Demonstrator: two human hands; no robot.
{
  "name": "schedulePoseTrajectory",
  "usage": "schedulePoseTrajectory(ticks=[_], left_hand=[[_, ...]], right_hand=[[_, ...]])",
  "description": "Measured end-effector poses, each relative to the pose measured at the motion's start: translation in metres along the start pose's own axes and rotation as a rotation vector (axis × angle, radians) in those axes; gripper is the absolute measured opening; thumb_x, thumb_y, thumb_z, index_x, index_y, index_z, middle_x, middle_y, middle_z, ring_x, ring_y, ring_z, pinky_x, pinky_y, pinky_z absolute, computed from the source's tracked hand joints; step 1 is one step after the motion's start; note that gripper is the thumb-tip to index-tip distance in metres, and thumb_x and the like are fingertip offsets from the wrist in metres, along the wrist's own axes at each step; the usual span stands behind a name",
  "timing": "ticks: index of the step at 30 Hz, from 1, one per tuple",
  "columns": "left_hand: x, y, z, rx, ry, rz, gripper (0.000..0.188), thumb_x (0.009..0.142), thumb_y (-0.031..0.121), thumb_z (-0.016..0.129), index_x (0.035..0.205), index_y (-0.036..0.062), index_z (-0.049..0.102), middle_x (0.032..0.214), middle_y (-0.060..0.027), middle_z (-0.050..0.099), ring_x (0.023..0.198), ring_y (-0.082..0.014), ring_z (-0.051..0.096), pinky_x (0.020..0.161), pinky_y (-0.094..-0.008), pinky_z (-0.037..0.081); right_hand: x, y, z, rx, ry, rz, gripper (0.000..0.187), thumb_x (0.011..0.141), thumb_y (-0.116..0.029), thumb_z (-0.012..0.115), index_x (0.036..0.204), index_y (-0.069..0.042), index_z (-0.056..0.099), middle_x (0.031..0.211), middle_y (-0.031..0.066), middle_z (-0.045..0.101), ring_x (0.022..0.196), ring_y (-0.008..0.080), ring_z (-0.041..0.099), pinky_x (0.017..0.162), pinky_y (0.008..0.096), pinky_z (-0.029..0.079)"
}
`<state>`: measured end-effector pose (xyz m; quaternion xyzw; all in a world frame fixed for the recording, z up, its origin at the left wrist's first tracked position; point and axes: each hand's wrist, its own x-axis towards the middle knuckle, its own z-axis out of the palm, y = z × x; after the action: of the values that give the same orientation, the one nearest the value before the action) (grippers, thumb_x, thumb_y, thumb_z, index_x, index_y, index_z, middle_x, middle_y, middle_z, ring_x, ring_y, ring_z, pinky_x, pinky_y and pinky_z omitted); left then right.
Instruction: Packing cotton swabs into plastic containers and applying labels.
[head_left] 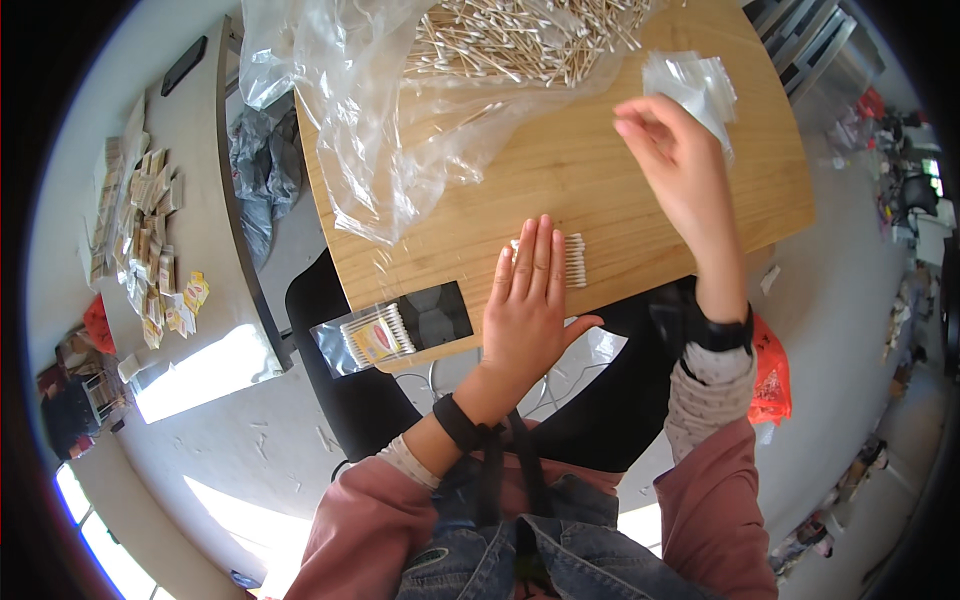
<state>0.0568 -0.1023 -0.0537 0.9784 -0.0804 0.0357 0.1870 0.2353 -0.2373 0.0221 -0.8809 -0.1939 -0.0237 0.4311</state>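
Beyond blue denim clothes (455, 562), the flat left hand (525, 300) likely steadies thin white-tipped cotton swabs (575, 261), while the right hand (676, 143) curls loosely.

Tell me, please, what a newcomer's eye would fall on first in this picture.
Probably the big heap of cotton swabs at the table's far side, with crumpled clear plastic spreading left of it. Next might come the left hand, flat over a small row of swabs near the close edge, and the right hand, raised by some clear bags at the right.
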Motion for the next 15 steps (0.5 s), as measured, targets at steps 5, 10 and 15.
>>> schedulePoseTrajectory(ticks=[5,10,15], left_hand=[[0.001,0.002,0.002,0.042,-0.015,0.003,0.109,0.084,0.072,0.055,0.153,-0.0094,0.032,0.163,-0.0236,0.029,0.154,-0.0355,0.024,0.124,-0.0497,0.019],[0.0,0.0,0.0,0.083,-0.038,-0.007,0.105,0.088,0.071,0.049,0.155,-0.0074,0.03,0.164,-0.0221,0.028,0.155,-0.0324,0.022,0.125,-0.0454,0.018],[0.001,-0.002,0.001,0.058,0.006,0.007,0.106,0.087,0.071,0.053,0.152,-0.0096,0.033,0.163,-0.0235,0.03,0.154,-0.0342,0.024,0.125,-0.0477,0.018]], right_hand=[[0.071,0.016,0.072,-0.309,0.063,0.169,0.023,0.087,-0.023,0.074,0.095,-0.003,0.066,0.091,0.0156,0.074,0.087,0.0363,0.071,0.072,0.0435,0.055],[0.07,0.03,0.073,-0.172,0.176,0.251,0.021,0.083,-0.016,0.072,0.099,-0.003,0.068,0.089,0.0135,0.075,0.088,0.0327,0.073,0.077,0.041,0.057],[0.067,0.032,0.054,-0.186,0.203,0.175,0.031,0.083,-0.03,0.079,0.097,-0.003,0.068,0.088,0.0119,0.075,0.084,0.0309,0.072,0.074,0.0411,0.056]])
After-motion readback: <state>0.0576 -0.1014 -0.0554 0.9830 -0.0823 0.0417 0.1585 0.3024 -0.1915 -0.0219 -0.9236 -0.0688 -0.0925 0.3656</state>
